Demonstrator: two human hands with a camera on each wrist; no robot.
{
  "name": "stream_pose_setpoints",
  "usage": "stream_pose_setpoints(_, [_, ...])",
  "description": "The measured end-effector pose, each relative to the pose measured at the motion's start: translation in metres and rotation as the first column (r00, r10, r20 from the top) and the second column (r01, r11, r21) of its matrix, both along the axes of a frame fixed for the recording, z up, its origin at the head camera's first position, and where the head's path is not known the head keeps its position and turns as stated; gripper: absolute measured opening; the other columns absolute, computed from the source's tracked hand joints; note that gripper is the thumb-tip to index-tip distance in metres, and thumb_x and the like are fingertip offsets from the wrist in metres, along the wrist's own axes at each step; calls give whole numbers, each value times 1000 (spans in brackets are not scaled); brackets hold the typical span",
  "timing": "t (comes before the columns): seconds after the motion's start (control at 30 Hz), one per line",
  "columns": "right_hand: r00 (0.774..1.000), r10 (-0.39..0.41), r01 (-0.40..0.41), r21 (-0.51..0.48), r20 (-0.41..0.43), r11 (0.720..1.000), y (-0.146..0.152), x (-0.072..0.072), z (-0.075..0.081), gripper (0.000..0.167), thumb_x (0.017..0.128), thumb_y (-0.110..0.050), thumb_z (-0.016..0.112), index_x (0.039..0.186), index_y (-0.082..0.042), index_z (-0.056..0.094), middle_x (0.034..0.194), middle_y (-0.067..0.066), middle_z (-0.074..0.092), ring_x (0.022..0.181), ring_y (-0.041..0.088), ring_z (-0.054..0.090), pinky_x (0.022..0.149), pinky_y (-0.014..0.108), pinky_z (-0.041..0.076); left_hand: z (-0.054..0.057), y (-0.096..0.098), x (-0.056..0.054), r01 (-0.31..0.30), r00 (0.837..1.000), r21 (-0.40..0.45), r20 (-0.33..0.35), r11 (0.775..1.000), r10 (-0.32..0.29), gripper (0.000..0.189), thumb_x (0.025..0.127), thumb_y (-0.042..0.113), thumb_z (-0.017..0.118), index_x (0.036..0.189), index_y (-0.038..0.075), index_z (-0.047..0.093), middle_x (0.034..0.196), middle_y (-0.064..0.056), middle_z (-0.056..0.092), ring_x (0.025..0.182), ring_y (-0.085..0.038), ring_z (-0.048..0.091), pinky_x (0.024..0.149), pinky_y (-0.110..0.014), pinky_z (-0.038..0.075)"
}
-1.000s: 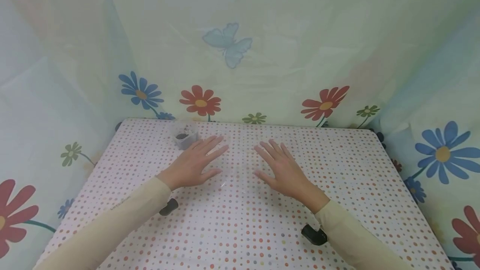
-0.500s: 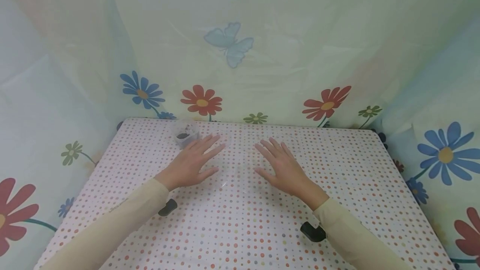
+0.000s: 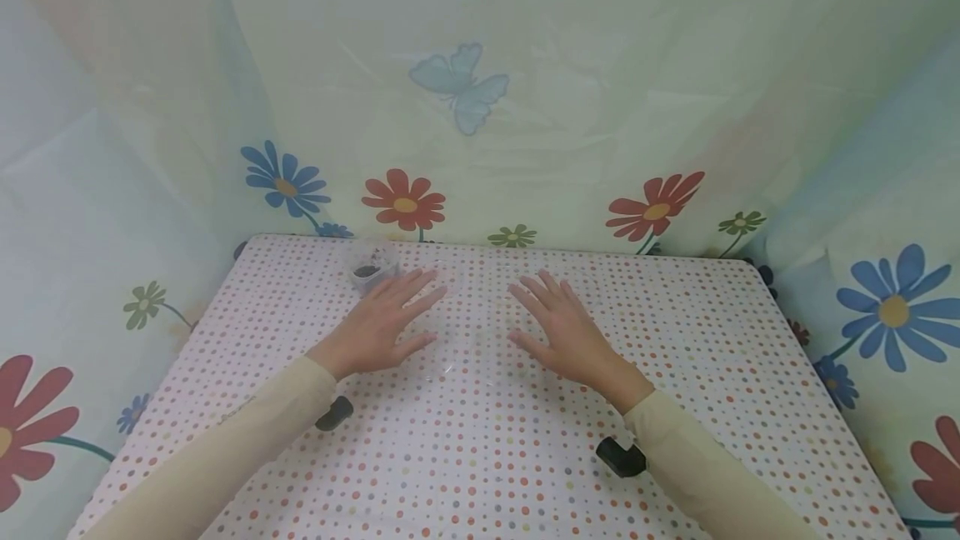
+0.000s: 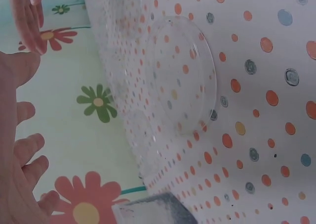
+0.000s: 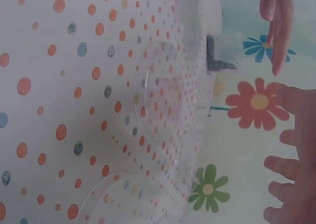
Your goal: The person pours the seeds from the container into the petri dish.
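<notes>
left wrist view shows a clear dish [image 4: 182, 75] lower than left grip [image 3: 375, 329] and right grip [image 3: 572, 338], both spread wide.

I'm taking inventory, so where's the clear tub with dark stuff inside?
In the head view, the clear tub sits toward the table's back left, just beyond the left hand.

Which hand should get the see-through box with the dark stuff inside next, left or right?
Probably the left hand: in the head view it is much nearer the clear box. The right hand is farther off, and neither appears to hold anything.
</notes>
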State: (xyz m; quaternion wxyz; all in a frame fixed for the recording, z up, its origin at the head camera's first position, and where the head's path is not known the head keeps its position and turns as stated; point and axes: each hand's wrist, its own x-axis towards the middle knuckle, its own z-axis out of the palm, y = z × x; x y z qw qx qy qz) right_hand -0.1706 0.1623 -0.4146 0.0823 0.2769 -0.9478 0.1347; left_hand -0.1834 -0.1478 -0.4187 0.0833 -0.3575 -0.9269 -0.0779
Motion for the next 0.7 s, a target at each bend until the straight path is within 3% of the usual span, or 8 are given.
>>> stream_pose_setpoints(0.7, [998,-15,16,-10,55,1000,-7,-8,-3,66,94,-42,58,149,-15,36,156,12,34,148,37,20,120,59,15,-10,-11,-12,-49,998,6,28,999,48,69,94,47,55,153,23,29,162,-2,23,149,-25,24,120,-51,25])
